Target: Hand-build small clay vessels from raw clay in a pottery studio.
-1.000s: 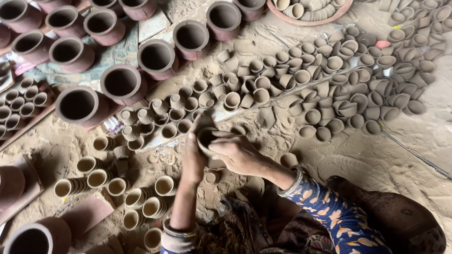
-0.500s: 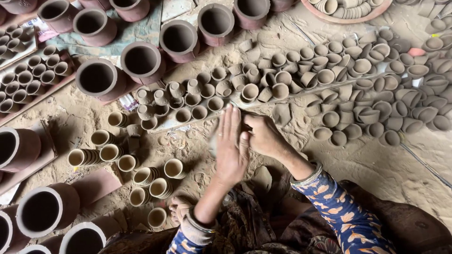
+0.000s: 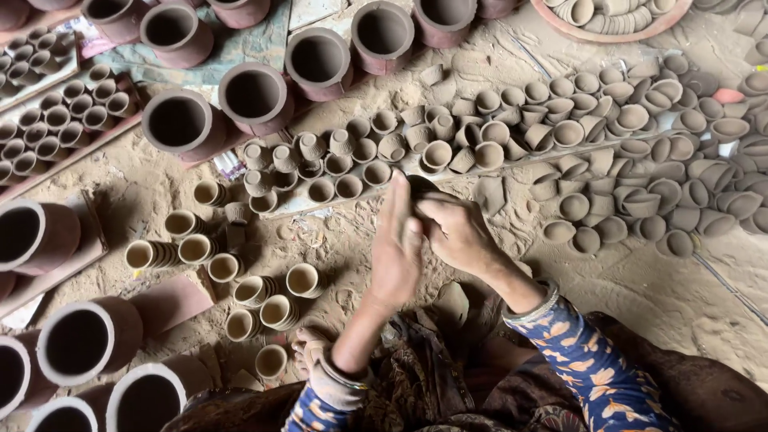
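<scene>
My left hand (image 3: pixel 397 244) stands flat and upright, fingers straight, pressed against a small dark clay cup (image 3: pixel 422 187). My right hand (image 3: pixel 456 232) curls around the same cup from the right, so most of the cup is hidden between the two hands. Both hands hover over sandy ground just in front of a board (image 3: pixel 298 205) carrying small clay cups (image 3: pixel 349 186). Patterned blue sleeves and bangles show on both wrists.
Large clay pots (image 3: pixel 256 98) stand at the upper left and lower left. Stacks of small cups (image 3: pixel 240 276) lie on their sides left of my hands. Several unfired grey cups (image 3: pixel 608 144) spread across the right. A round tray of cups (image 3: pixel 608 16) sits at the top.
The view has shifted so the pots appear further right and down. My left hand has straightened flat against the cup, and both hands stay together on it.
</scene>
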